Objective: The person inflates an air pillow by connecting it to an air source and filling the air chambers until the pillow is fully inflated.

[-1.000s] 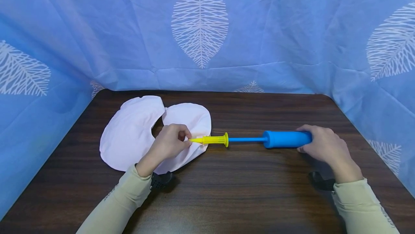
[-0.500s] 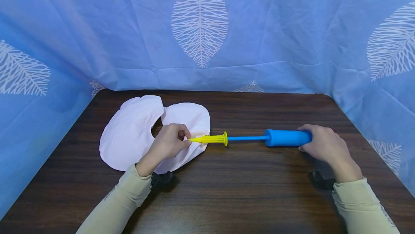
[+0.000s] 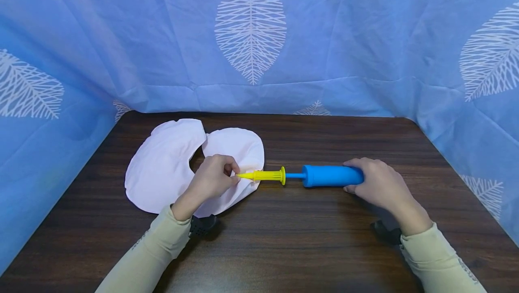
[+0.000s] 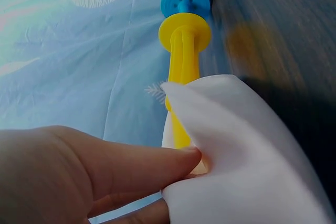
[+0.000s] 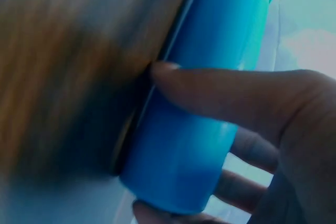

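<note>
A white, U-shaped inflatable neck pillow (image 3: 160, 171) lies at the left of the table. My left hand (image 3: 211, 178) pinches it at the valve, where the yellow nozzle (image 4: 184, 66) of a hand pump enters; the thumb and a fold of the pillow cover the nozzle's tip. My right hand (image 3: 379, 185) grips the far end of the pump's blue barrel (image 3: 333, 176). A short length of thin blue rod (image 3: 294, 176) shows between barrel and nozzle. In the right wrist view the thumb lies across the barrel (image 5: 184, 145), with other fingers behind and below it.
The dark wood-grain table (image 3: 284, 243) carries the pillow and pump. Blue cloth with white leaf prints (image 3: 344, 36) hangs around its back and sides. Black straps (image 3: 202, 225) sit at both wrists, below light sleeves.
My right hand has pushed the pump's barrel left toward the nozzle, so less of the rod shows. The left hand and the pillow have stayed in place.
</note>
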`<control>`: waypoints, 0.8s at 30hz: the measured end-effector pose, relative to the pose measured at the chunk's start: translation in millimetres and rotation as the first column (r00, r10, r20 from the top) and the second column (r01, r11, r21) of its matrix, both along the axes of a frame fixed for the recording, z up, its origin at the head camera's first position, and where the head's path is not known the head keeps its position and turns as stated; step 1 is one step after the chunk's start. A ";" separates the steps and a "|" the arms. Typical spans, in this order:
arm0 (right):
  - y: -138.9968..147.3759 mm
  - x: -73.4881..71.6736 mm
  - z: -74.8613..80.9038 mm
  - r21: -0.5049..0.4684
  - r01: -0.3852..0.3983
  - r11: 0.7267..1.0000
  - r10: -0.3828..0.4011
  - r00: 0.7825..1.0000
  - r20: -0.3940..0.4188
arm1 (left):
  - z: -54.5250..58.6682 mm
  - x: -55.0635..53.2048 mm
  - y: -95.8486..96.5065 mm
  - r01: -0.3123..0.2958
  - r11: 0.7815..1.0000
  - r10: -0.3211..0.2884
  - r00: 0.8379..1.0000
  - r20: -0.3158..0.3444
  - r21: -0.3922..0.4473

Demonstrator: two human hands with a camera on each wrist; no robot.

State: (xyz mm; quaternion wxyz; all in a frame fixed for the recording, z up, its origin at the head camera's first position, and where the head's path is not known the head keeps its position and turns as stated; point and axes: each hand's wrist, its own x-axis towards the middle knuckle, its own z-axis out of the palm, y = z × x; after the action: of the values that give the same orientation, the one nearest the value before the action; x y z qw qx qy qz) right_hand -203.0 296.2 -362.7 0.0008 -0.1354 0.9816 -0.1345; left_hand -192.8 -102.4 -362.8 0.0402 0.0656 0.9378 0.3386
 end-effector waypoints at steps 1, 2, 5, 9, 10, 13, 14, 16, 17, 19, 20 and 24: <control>-4.3 1.4 -0.7 -0.003 -0.016 1.000 0.016 1.000 -0.012 | 0.2 0.3 0.3 0.002 1.000 -0.002 1.000 0.001 0.000; -8.3 2.9 -1.4 -0.006 -0.030 1.000 0.030 0.999 -0.023 | 0.2 0.2 0.6 0.003 1.000 -0.003 1.000 0.002 0.000; -16.7 6.5 -3.2 -0.009 -0.060 0.998 0.060 0.997 -0.056 | 0.2 0.0 1.2 0.011 1.000 -0.011 1.000 0.000 -0.002; -21.3 9.4 -5.6 0.003 -0.075 0.997 0.075 0.993 -0.093 | -0.2 -1.1 1.5 0.017 1.000 -0.017 1.000 -0.005 0.000; -21.8 9.9 -5.9 0.006 -0.075 0.997 0.076 0.992 -0.097 | 0.1 -1.0 1.6 0.019 1.000 -0.019 1.000 -0.007 0.000; -22.7 10.6 -6.7 0.010 -0.080 0.997 0.080 0.991 -0.107 | 0.5 -1.0 1.0 0.021 1.000 -0.021 1.000 -0.007 -0.002; -23.1 10.7 -6.8 0.011 -0.082 0.997 0.083 0.991 -0.109 | 0.8 -0.9 0.8 0.022 1.000 -0.022 1.000 -0.007 -0.003; -23.8 10.6 -6.5 0.013 -0.089 0.996 0.089 0.990 -0.113 | 1.2 -0.9 0.2 0.022 1.000 -0.022 1.000 -0.004 -0.004; -24.1 10.5 -6.3 0.014 -0.092 0.996 0.093 0.989 -0.116 | 1.0 -1.4 -0.1 0.021 1.000 -0.021 1.000 -0.003 -0.004; -24.4 10.1 -5.8 0.018 -0.095 0.995 0.096 0.988 -0.119 | 1.2 -1.5 -0.7 0.021 1.000 -0.021 1.000 -0.002 -0.001; -24.2 9.9 -5.7 0.021 -0.093 0.995 0.095 0.988 -0.120 | 1.4 -1.5 -0.8 0.022 1.000 -0.022 1.000 -0.002 0.001; -21.5 8.5 -5.9 0.030 -0.071 0.997 0.074 0.991 -0.113 | 1.6 -1.1 -0.8 0.033 0.999 -0.033 0.999 -0.002 0.010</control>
State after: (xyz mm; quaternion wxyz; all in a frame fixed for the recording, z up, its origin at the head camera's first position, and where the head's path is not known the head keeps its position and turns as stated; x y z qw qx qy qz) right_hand -194.5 274.7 -368.6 -0.0485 -0.1782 0.9762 -0.1138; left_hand -193.9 -103.2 -361.2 0.0445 0.0814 0.9348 0.3428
